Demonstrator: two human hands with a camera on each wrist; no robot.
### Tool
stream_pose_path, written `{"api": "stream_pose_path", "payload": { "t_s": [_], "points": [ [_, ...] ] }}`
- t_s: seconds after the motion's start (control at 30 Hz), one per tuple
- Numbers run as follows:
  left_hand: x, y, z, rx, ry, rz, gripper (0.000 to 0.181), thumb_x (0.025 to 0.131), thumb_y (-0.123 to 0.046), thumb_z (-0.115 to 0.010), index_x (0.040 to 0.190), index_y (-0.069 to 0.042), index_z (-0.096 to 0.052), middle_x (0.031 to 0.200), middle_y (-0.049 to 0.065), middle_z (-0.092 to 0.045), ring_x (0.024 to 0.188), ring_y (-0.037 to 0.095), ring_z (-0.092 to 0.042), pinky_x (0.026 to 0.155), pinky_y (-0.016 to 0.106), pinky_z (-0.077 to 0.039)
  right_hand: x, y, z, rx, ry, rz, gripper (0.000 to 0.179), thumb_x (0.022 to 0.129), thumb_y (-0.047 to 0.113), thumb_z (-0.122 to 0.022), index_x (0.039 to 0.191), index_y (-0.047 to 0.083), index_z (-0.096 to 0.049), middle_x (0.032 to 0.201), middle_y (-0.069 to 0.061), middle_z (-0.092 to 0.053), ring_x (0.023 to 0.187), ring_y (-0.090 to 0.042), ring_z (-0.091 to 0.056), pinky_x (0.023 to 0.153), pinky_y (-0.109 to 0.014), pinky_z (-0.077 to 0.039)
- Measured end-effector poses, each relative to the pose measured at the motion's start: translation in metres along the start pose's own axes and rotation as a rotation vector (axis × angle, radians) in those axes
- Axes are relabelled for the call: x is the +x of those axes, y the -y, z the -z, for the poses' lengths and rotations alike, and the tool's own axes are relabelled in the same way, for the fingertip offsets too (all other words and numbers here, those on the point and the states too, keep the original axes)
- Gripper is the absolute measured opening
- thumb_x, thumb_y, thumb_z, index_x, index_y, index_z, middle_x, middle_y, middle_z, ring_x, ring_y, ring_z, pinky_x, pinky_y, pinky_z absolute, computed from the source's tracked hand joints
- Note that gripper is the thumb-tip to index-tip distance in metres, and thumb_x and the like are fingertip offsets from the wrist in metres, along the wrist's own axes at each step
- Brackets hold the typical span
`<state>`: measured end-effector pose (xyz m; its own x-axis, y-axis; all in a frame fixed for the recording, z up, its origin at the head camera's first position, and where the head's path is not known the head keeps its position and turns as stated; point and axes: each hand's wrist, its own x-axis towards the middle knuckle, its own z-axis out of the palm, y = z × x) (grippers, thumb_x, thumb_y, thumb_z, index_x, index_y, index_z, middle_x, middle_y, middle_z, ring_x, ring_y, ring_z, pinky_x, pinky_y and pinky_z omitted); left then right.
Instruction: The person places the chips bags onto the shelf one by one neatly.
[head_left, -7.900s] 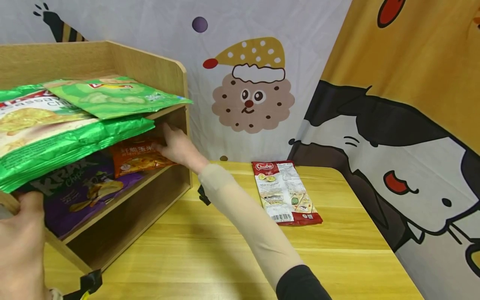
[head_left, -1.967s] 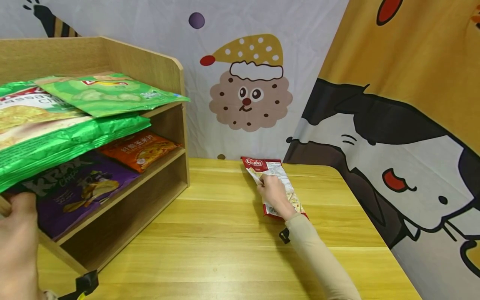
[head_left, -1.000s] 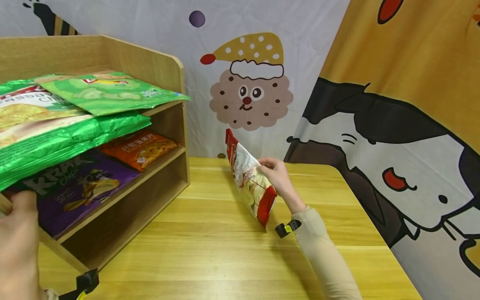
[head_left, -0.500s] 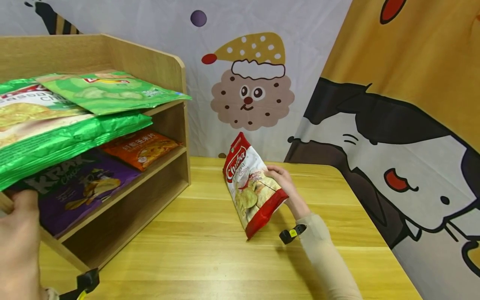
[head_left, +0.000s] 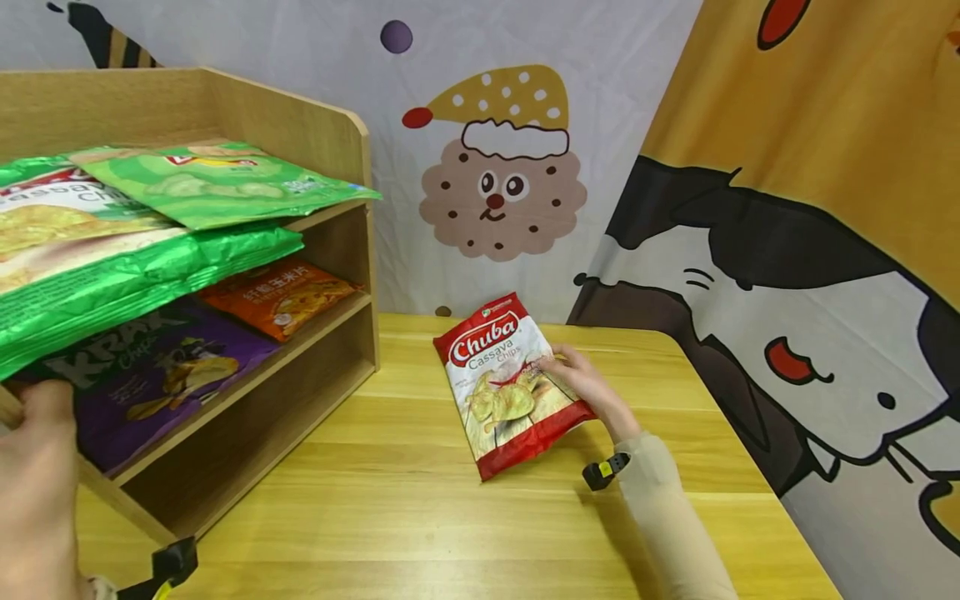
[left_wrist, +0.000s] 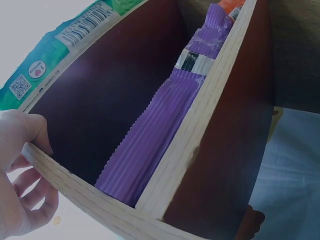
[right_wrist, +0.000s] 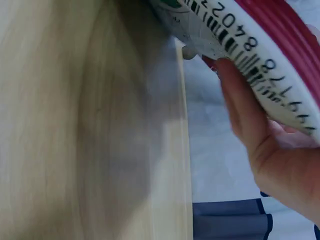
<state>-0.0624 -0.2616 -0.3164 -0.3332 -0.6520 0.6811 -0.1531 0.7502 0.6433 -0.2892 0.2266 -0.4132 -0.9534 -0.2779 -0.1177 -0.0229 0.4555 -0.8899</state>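
Note:
My right hand [head_left: 588,385] pinches the right edge of a red and white bag of cassava chips [head_left: 498,387], thumb on its front. The bag's printed front faces up, tilted over the table. In the right wrist view its barcoded back [right_wrist: 240,45] shows above the fingers. At the far left, my left hand [head_left: 37,483] grips the side panel of a wooden shelf rack [head_left: 292,108]. The left wrist view has the thumb over the panel's edge [left_wrist: 65,180] and fingers curled on its outer side. A purple chip bag [head_left: 165,375] lies on the middle shelf close to this hand.
An orange chip bag [head_left: 281,296] lies behind the purple one. Two green chip bags [head_left: 225,187] rest on the rack's top, one overhanging the front. The rack's bottom compartment [head_left: 262,442] faces the wooden table [head_left: 360,517]. A printed cloth [head_left: 675,100] hangs behind.
My right hand has left the orange bag in the rack, picked up the cassava chips bag lying back-up on the table, and turned its front upward. My left hand keeps its grip.

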Motion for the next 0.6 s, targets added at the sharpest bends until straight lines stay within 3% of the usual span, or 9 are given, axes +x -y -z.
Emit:
{"api": "stream_pose_path", "payload": {
  "t_s": [0.03,0.13,0.3,0.47,0.6],
  "points": [
    [0.000,-0.001,0.000,-0.017,0.001,0.000,0.064,0.085,-0.008,-0.041,0.144,-0.033,-0.034,0.125,-0.029,-0.041,0.088,-0.006,-0.032,0.080,0.017,-0.034,0.000,-0.002,0.000,-0.008,0.030,-0.005,0.049,0.093,0.031,-0.056,0.132,0.005,-0.045,0.125,-0.020,-0.058,0.095,-0.012,-0.060,0.086,-0.028,-0.045],
    [-0.002,-0.003,0.000,-0.061,0.000,-0.007,0.066,0.085,-0.009,-0.042,0.146,-0.034,-0.031,0.150,-0.013,-0.034,0.106,0.002,-0.026,0.105,0.023,-0.026,-0.002,-0.006,-0.001,-0.027,0.090,-0.050,0.058,0.091,0.033,-0.059,0.139,0.009,-0.036,0.123,-0.023,-0.059,0.095,-0.021,-0.065,0.087,-0.032,-0.046],
    [-0.002,-0.004,-0.002,-0.064,-0.011,0.019,0.067,0.084,-0.009,-0.042,0.145,-0.034,-0.032,0.149,-0.014,-0.035,0.102,-0.002,-0.025,0.103,0.021,-0.027,-0.004,-0.008,-0.003,-0.170,0.082,-0.067,0.066,0.089,0.036,-0.062,0.142,0.008,-0.035,0.127,-0.024,-0.054,0.108,-0.029,-0.058,0.087,-0.033,-0.045],
    [-0.001,-0.005,-0.002,-0.077,-0.009,0.027,0.068,0.083,-0.007,-0.041,0.145,-0.033,-0.032,0.149,-0.014,-0.034,0.107,-0.002,-0.027,0.107,0.022,-0.026,-0.006,-0.011,-0.005,-0.299,0.019,-0.082,0.061,0.087,0.036,-0.064,0.135,0.003,-0.045,0.116,-0.021,-0.057,0.101,-0.028,-0.057,0.076,-0.030,-0.045],
    [-0.001,-0.006,-0.002,-0.070,-0.023,0.019,0.069,0.082,-0.006,-0.041,0.144,-0.035,-0.032,0.148,-0.016,-0.035,0.098,-0.004,-0.023,0.100,0.018,-0.028,-0.004,-0.019,-0.005,-0.383,-0.020,-0.083,0.061,0.085,0.038,-0.066,0.131,0.000,-0.050,0.116,-0.020,-0.059,0.103,-0.028,-0.056,0.080,-0.035,-0.046]
  ]
}}
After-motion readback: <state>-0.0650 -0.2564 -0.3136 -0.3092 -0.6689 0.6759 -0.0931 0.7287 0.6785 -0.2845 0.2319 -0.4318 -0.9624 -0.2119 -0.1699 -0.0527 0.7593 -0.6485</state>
